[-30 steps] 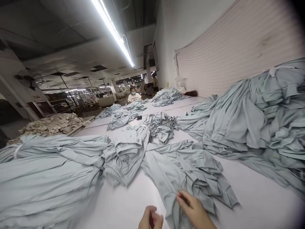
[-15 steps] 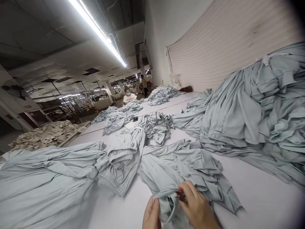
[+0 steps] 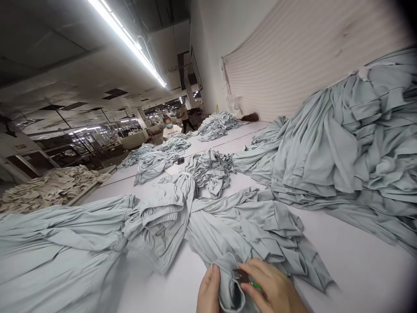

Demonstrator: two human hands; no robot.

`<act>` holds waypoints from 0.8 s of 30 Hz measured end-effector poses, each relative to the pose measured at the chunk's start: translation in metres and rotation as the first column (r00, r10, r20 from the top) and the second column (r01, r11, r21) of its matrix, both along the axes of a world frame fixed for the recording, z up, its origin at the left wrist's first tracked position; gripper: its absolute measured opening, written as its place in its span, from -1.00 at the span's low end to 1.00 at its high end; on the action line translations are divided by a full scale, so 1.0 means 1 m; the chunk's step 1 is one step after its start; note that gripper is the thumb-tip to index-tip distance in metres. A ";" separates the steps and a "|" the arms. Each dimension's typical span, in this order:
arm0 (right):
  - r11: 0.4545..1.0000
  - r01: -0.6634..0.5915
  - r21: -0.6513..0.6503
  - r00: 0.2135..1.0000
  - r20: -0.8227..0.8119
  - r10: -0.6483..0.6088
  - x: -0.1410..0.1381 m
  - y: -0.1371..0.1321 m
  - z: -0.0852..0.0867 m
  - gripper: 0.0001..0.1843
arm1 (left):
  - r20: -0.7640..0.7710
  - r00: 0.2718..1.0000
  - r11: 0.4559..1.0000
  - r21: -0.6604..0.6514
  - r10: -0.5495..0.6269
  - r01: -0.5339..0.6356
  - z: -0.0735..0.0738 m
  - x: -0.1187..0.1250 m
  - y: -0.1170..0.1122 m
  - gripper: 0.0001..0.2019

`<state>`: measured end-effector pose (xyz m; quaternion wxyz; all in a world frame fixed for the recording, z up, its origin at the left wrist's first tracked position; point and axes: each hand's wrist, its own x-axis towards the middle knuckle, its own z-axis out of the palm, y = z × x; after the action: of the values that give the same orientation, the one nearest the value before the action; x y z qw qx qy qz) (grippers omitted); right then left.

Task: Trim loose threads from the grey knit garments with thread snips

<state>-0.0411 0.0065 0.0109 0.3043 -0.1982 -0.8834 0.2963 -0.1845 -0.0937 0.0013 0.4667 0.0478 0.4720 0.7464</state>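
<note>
A pale grey-blue garment [image 3: 247, 226] lies crumpled on the white table [image 3: 342, 265] in front of me. My left hand [image 3: 208, 293] pinches a folded edge of this garment at the bottom of the view. My right hand [image 3: 272, 289] is closed round a small dark tool with a green part [image 3: 247, 280], its tip against the same fabric edge. Both hands are partly cut off by the frame's lower edge.
A tall heap of the same grey garments [image 3: 352, 143] fills the right side. More garments spread at the left [image 3: 61, 243] and in bundles further up the table [image 3: 208, 167]. Beige pieces [image 3: 45, 187] lie on a table at the left. A person [image 3: 170, 129] works at the far end.
My left hand went from a closed fist near the table to gripping the garment edge. The fabric edge has been lifted up between both hands. The view has tilted slightly.
</note>
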 end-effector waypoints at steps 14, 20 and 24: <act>0.995 -0.065 -0.082 0.998 -0.011 0.064 0.000 0.001 0.010 -0.74 | -0.094 0.995 0.999 0.022 -0.028 0.030 -0.018 0.006 0.013 -0.61; 0.949 0.077 -0.307 0.995 -0.033 -0.092 0.013 0.012 -0.012 -0.73 | -0.433 0.896 0.990 -0.050 0.095 -0.129 0.001 -0.013 -0.001 -0.69; 0.942 0.189 -0.277 0.982 0.062 -0.178 0.023 0.018 -0.031 -0.68 | -0.530 0.815 0.964 0.019 0.234 -0.264 0.023 -0.038 -0.015 -0.75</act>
<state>-0.0181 0.0242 -0.0204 0.2831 -0.3262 -0.8153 0.3857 -0.2227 -0.1089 0.0248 0.2186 0.1759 0.6045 0.7455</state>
